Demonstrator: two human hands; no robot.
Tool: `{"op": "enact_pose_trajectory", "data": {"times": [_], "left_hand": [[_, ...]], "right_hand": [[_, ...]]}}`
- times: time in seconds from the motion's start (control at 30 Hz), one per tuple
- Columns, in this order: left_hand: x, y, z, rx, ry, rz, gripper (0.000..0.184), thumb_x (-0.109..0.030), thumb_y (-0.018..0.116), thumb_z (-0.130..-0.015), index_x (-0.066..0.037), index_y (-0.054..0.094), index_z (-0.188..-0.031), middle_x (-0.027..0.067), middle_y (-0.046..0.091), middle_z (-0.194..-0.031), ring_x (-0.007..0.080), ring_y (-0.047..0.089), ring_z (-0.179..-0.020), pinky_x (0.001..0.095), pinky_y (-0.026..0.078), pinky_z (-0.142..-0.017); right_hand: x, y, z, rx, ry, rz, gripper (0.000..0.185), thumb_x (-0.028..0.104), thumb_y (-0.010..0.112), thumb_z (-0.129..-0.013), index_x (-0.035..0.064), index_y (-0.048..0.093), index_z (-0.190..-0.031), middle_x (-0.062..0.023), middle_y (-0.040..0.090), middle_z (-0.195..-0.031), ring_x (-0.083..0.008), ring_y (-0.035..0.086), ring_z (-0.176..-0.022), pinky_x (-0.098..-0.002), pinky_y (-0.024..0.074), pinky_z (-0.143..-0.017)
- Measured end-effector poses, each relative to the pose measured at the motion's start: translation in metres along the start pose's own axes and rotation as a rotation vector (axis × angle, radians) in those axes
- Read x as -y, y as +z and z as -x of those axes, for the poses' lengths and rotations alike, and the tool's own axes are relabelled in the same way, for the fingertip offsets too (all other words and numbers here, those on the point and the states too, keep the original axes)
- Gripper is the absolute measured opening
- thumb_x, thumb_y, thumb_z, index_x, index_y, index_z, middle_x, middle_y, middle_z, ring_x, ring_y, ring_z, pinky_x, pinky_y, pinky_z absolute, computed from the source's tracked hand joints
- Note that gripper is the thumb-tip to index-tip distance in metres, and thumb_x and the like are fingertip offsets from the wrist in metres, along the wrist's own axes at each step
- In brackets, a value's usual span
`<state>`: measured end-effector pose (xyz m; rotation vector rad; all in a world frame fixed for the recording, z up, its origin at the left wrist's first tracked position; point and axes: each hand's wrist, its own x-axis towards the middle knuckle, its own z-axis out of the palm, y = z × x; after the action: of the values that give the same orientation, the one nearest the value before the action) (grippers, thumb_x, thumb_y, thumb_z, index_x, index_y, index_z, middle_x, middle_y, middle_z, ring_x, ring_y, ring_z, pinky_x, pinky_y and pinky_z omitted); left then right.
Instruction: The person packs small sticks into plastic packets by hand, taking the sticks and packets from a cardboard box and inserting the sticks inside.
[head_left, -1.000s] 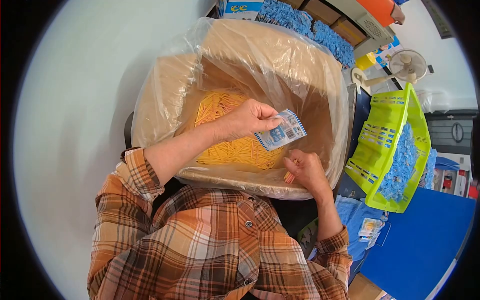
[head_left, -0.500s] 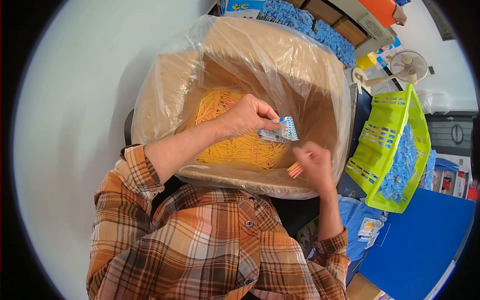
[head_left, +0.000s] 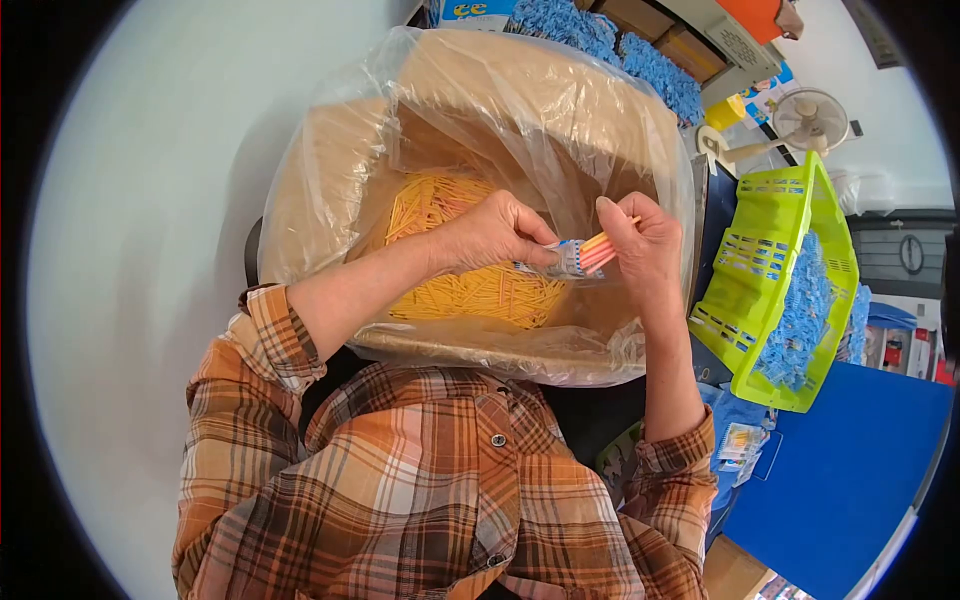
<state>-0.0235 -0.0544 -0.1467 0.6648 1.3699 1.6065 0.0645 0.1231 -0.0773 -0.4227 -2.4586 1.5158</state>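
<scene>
Over the plastic-lined cardboard box (head_left: 500, 75), my left hand (head_left: 500, 235) pinches a small blue and white packet (head_left: 566, 258). My right hand (head_left: 645, 245) grips a bundle of thin yellow and pink sticks (head_left: 597, 253), whose lower ends are at the packet's open mouth and seem to be partly inside it. Many loose yellow and pink sticks (head_left: 470, 300) lie in the bottom of the box, some hidden behind my left hand and forearm.
To the right, a tilted green basket (head_left: 745, 270) holds many blue packets (head_left: 798, 320). Beyond stand a white fan (head_left: 808, 120) and blue packet piles (head_left: 565, 25). A blue panel (head_left: 835, 470) is at the lower right, a pale wall (head_left: 150, 250) at the left.
My right hand has risen from the box's near right side and brought the sticks up to the packet. The packet has turned in my left hand, its mouth now facing right.
</scene>
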Motion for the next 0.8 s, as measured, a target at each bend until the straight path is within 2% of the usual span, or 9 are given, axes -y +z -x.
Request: {"op": "enact_pose_trajectory", "data": {"times": [0.1,0.2,0.3,0.4,0.5,0.57,0.63,0.67,0.8], "left_hand": [[-0.001,0.000,0.001,-0.002,-0.018,0.026,0.018,-0.004,0.074,-0.077,0.001,0.073,-0.095,0.0062,0.071,-0.084,0.0086,0.061,-0.077,0.0247,0.050,-0.074],[-0.009,0.002,0.004,-0.022,-0.044,0.037,0.018,-0.008,0.074,-0.080,0.001,0.073,-0.095,0.0052,0.070,-0.084,0.0079,0.061,-0.077,0.0246,0.049,-0.074],[-0.005,0.001,0.003,0.015,-0.007,0.160,0.018,-0.011,0.073,-0.083,0.001,0.073,-0.096,0.0040,0.070,-0.083,0.0075,0.060,-0.078,0.0249,0.049,-0.073],[0.003,0.001,0.000,-0.015,0.004,0.138,0.018,-0.013,0.072,-0.084,0.001,0.073,-0.096,0.0039,0.070,-0.084,0.0078,0.060,-0.078,0.0254,0.049,-0.073],[0.008,0.000,0.000,0.019,0.002,0.105,0.020,-0.014,0.070,-0.086,0.001,0.071,-0.100,0.0049,0.070,-0.088,0.0087,0.060,-0.079,0.0259,0.049,-0.073],[-0.008,0.006,0.007,-0.011,-0.162,-0.130,0.023,-0.016,0.068,-0.087,0.001,0.070,-0.103,0.0060,0.069,-0.093,0.0099,0.061,-0.079,0.0263,0.049,-0.074],[-0.016,0.019,0.007,0.034,-0.097,-0.113,0.023,-0.015,0.067,-0.088,0.002,0.069,-0.103,0.0072,0.069,-0.096,0.0116,0.062,-0.085,0.0274,0.050,-0.078],[0.000,0.015,0.004,0.017,-0.040,-0.225,0.024,-0.014,0.065,-0.089,0.002,0.067,-0.107,0.0091,0.068,-0.099,0.0141,0.063,-0.093,0.0290,0.050,-0.084],[0.008,0.014,0.004,0.054,-0.033,-0.040,0.032,-0.012,0.064,-0.089,0.003,0.060,-0.116,0.0141,0.067,-0.107,0.0222,0.065,-0.099,0.0357,0.050,-0.091]], "right_hand": [[0.017,0.004,0.002,-0.044,-0.067,0.229,0.030,0.020,0.066,-0.088,-0.0003,0.056,-0.068,-0.0022,0.056,-0.058,-0.0055,0.049,-0.058,-0.0246,0.0420,-0.054],[0.027,0.008,0.008,0.089,-0.020,0.183,0.029,0.022,0.066,-0.089,-0.0015,0.057,-0.074,-0.0051,0.058,-0.060,-0.0068,0.051,-0.060,-0.0254,0.0448,-0.057],[0.023,0.005,0.013,0.026,-0.106,0.084,0.029,0.026,0.065,-0.090,-0.0018,0.059,-0.084,-0.0064,0.061,-0.067,-0.0078,0.054,-0.063,-0.0253,0.0452,-0.058],[0.024,-0.002,0.024,-0.067,-0.062,0.106,0.027,0.023,0.068,-0.088,-0.0016,0.061,-0.095,-0.0082,0.063,-0.077,-0.0084,0.057,-0.069,-0.0257,0.0473,-0.062],[-0.004,0.015,0.039,-0.104,-0.147,0.093,0.028,0.014,0.072,-0.082,-0.0016,0.061,-0.103,-0.0110,0.065,-0.084,-0.0136,0.061,-0.074,-0.0273,0.0490,-0.064],[-0.020,0.023,0.052,-0.135,-0.362,0.235,0.028,0.005,0.072,-0.077,-0.0006,0.062,-0.103,-0.0117,0.066,-0.087,-0.0195,0.063,-0.076,-0.0288,0.0498,-0.067],[-0.018,0.014,0.069,-0.138,-0.319,0.171,0.023,0.003,0.071,-0.076,0.0007,0.065,-0.099,-0.0126,0.067,-0.087,-0.0245,0.065,-0.079,-0.0288,0.0498,-0.069],[-0.013,-0.009,0.085,-0.159,-0.256,0.141,0.021,0.003,0.070,-0.077,0.0013,0.066,-0.097,-0.0118,0.067,-0.087,-0.0228,0.065,-0.079,-0.0282,0.0497,-0.069],[-0.010,-0.104,0.175,-0.137,0.024,0.002,0.015,0.002,0.071,-0.078,0.0011,0.068,-0.093,-0.0076,0.070,-0.086,-0.0148,0.065,-0.080,-0.0273,0.0500,-0.072]]}}
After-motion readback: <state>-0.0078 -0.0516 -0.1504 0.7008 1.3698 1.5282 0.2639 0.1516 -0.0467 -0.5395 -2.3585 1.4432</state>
